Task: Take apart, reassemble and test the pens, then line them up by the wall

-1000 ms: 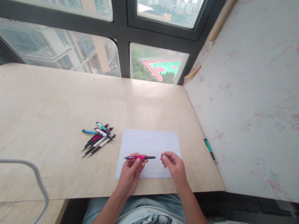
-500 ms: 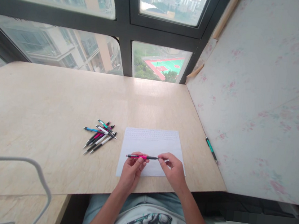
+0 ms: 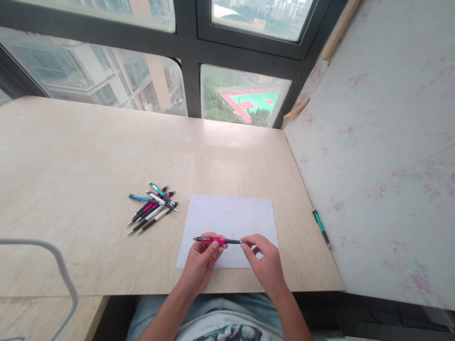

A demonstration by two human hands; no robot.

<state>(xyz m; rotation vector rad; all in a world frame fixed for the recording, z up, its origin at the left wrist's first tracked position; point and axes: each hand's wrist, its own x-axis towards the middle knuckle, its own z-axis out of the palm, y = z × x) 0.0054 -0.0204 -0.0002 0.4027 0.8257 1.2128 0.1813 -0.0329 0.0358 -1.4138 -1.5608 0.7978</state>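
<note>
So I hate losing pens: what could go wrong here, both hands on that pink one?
The right hand pinches the pink pen at its dark end, the left hand its barrel, by the near edge of the table; if it slips, it could roll off. The teal pen by the wall lies toward that edge; an elbow might knock it.

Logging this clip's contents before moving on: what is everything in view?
pink pen: one, pink and black, held over paper
paper: one, white, on desk near front edge
pen pile: about seven, mixed colours, left of paper
teal pen: one, teal, on desk by wall
desk: one, beige, below window
window: one, dark-framed, behind desk
wall: one, pale floral, right of desk
white bar: one, white, lower left
left hand: one, grips pink pen's middle
right hand: one, pinches pen's dark end
</note>
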